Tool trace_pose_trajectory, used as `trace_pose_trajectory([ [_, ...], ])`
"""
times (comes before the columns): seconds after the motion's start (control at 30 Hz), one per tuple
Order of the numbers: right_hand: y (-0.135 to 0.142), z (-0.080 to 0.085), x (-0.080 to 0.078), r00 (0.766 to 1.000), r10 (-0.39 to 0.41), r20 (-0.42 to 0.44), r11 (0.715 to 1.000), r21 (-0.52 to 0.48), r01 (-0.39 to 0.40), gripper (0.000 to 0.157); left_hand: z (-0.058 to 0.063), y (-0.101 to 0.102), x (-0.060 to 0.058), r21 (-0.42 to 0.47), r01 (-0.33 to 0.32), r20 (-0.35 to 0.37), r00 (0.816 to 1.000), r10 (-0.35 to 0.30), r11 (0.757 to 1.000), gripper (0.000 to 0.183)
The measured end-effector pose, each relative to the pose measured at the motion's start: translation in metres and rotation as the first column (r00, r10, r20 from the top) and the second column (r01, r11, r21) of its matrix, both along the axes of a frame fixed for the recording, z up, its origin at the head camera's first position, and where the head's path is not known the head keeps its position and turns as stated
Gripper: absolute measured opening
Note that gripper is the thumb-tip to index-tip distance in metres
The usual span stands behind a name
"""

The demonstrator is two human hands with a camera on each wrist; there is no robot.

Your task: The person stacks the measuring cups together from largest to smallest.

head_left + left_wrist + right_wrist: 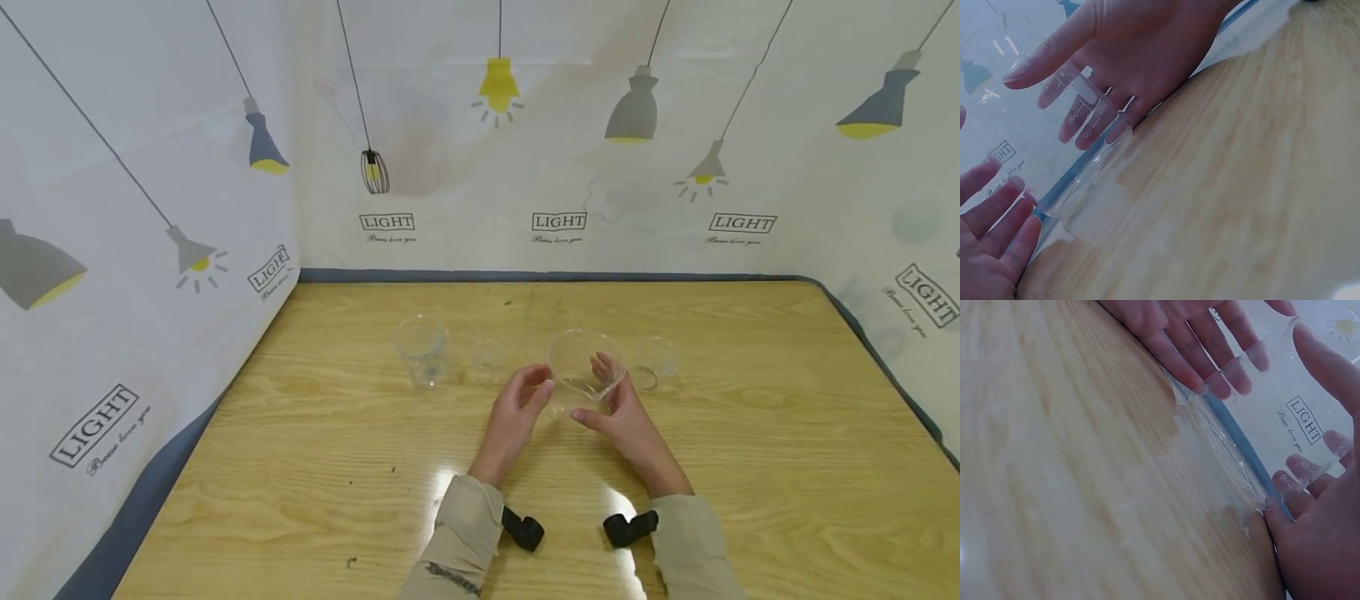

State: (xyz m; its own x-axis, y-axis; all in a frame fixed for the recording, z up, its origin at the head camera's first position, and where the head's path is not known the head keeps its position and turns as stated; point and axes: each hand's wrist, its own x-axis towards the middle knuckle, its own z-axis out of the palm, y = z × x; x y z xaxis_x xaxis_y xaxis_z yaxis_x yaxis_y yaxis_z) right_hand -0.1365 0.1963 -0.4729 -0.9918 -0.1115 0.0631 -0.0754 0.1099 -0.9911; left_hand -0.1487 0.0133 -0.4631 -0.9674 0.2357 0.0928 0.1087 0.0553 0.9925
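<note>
A large clear glass beaker [573,367] with white graduation marks stands upright between the two hands, its base [1229,456] right at the wooden tabletop. My left hand [522,396] is at its left side, with straight fingertips against the glass in the right wrist view. Around the other side is my right hand [618,412], its fingers behind the glass and thumb spread out in front. Through the beaker wall [1041,144] the left wrist view shows several right-hand fingers, loosely extended.
Left of the hands stand a clear glass beaker [420,342] and a smaller glass vessel [487,354]. Another clear glass vessel [660,350] stands to the right. The wooden table [322,467] is bounded by a white printed curtain [465,183] behind and at both sides.
</note>
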Motion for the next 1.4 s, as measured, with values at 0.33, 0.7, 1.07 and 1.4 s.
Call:
trace_pose_trajectory([
  [0.33, -0.001, 0.009, 0.001, 0.999, 0.028, -0.025, 1.000, -0.006, -0.028, 0.095, -0.018, 0.001, -0.009, 0.018, -0.103, -0.056, 0.993, 0.104, 0.995, 0.032],
  [0.7, -0.006, 0.024, 0.008, 0.999, 0.046, 0.007, 0.998, 0.039, -0.046, 0.095, -0.010, -0.005, -0.006, 0.116, -0.213, -0.117, 0.967, 0.227, 0.970, 0.036],
  [1.07, 0.000, 0.008, 0.002, 0.999, 0.050, -0.008, 0.998, 0.025, -0.050, 0.093, 0.005, -0.007, 0.001, 0.180, -0.289, -0.136, 0.939, 0.315, 0.940, 0.032],
  [1.4, 0.004, -0.002, -0.003, 0.997, 0.061, -0.057, 0.998, 0.039, -0.059, 0.092, 0.014, -0.013, 0.004, 0.244, -0.466, -0.121, 0.855, 0.504, 0.850, 0.029],
])
